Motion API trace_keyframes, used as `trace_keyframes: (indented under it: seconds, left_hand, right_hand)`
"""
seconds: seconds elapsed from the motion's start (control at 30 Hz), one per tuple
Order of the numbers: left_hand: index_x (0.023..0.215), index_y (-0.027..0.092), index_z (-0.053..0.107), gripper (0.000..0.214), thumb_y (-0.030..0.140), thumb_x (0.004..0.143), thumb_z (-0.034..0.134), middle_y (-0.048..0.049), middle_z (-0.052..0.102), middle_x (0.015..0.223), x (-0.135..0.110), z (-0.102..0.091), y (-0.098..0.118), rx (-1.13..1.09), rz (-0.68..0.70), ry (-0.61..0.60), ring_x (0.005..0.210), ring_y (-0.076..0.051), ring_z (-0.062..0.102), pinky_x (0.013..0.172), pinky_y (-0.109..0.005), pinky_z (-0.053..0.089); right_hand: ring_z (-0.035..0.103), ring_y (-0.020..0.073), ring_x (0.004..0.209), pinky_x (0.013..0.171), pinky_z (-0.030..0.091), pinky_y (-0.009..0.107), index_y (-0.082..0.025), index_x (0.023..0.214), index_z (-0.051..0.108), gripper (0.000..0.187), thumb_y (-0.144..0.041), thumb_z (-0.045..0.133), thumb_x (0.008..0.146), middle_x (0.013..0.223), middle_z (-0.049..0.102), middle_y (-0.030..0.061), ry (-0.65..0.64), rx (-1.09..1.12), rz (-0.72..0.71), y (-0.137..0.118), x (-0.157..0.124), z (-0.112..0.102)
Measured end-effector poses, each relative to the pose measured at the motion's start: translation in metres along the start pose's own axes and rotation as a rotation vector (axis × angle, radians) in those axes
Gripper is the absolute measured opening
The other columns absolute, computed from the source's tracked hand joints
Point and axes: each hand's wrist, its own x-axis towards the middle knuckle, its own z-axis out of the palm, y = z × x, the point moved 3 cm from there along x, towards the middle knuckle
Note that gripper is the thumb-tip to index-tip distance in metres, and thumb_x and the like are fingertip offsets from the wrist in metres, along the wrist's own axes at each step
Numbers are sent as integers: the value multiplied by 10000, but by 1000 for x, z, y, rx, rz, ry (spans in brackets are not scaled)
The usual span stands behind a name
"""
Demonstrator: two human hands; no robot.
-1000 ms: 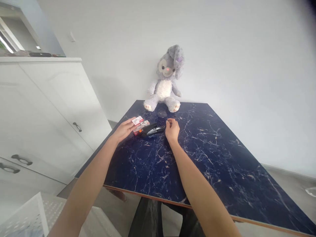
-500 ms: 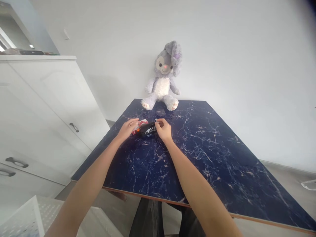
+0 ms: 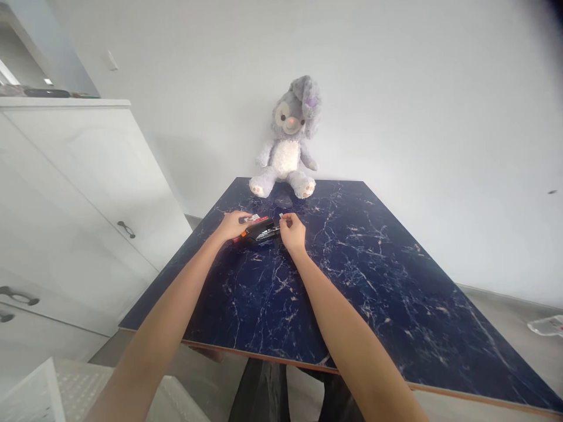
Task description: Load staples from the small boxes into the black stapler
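Observation:
My left hand (image 3: pixel 234 225) is closed on a small red-and-white box (image 3: pixel 259 219), which it tilts against a black object. That shiny black object (image 3: pixel 263 230), with an orange part at its left end, lies on the table between my hands; it looks like a stapler, though its kind is not certain. At its right end my right hand (image 3: pixel 292 230) has thumb and fingers pinched together. A small pale piece (image 3: pixel 281 215) shows at those fingertips, too small to name.
The dark blue marble-patterned table (image 3: pixel 343 281) carries a grey plush rabbit (image 3: pixel 288 143) at its far edge, against the wall. White cabinets (image 3: pixel 88 205) stand to the left. A white perforated basket (image 3: pixel 70 387) is below at the lower left, and a clear plastic item (image 3: pixel 545 326) lies at far right.
The red-and-white box has shifted slightly right and lies more over the black object, with my left fingers lower round it. My right hand keeps its pinch. The whole view has shifted slightly.

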Motion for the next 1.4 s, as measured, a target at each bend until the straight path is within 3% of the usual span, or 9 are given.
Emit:
trace_keyframes:
  seconds: [0.17,0.37,0.5,0.6,0.77,0.9,1.1,1.3,1.4]
  left_hand:
    - [936,300,830,189,307,767,746,-81,727,1251,22,-9,15,146,116,-138,1234,-356,631,1047,-451,498]
    - [1170,239,699,266,254,935,576,-62,767,1091,-7,-7,41,-8,124,274,972,-249,733,895,-381,579]
    - [1163,230,683,234,213,969,554,-78,676,1350,-37,13,61,70,272,409,1217,-238,661,1052,-382,528]
    - [1148,249,701,227,233,1001,529,-62,625,1438,-45,24,71,106,348,364,1284,-219,626,1084,-370,517]
    - [1044,255,748,235,200,978,529,-45,585,1488,-45,30,79,42,353,292,1327,-231,594,1134,-417,488]
    - [1003,245,743,209,217,976,539,-60,642,1412,-45,29,82,-54,355,323,1303,-229,609,1129,-431,490]
    - [1043,245,744,189,270,960,576,-66,509,1546,-47,22,83,-100,327,289,1370,-273,548,1129,-451,485]
    - [1489,210,482,555,360,956,524,-176,626,1399,-40,34,71,-783,-12,27,856,-240,774,716,-386,653]
    - [1487,227,469,578,408,949,579,-156,714,1234,-40,38,69,-958,-136,-81,785,-232,781,659,-342,648]
  right_hand:
    - [656,209,771,784,499,323,-220,955,686,204,-323,561,831,897,737,39,2,25,35,0,-1,-3]
    - [667,187,748,775,538,325,-204,976,726,271,-337,505,889,936,735,49,37,215,-96,-5,-4,0]
    - [722,207,852,840,584,360,-184,1088,721,355,-458,592,902,1044,747,79,-55,495,-35,-14,-20,12]
    - [736,213,863,872,602,391,-179,1126,702,427,-476,728,820,1040,751,75,-47,651,90,-13,-31,9]
    - [732,198,864,905,599,369,-183,916,685,315,-377,812,702,912,743,38,26,807,268,1,-29,-11]
    - [712,184,859,901,591,360,-183,927,696,338,-384,823,687,893,737,23,-4,720,257,1,-25,-14]
    - [717,175,897,904,606,352,-184,920,681,353,-355,855,665,955,729,25,-85,857,280,-4,-27,-8]
    - [722,183,920,932,591,367,-186,939,671,364,-302,857,648,979,748,34,-54,888,264,2,-24,-7]
    - [720,195,920,929,589,388,-190,936,673,351,-316,844,657,986,751,37,-63,855,227,3,-22,-8]
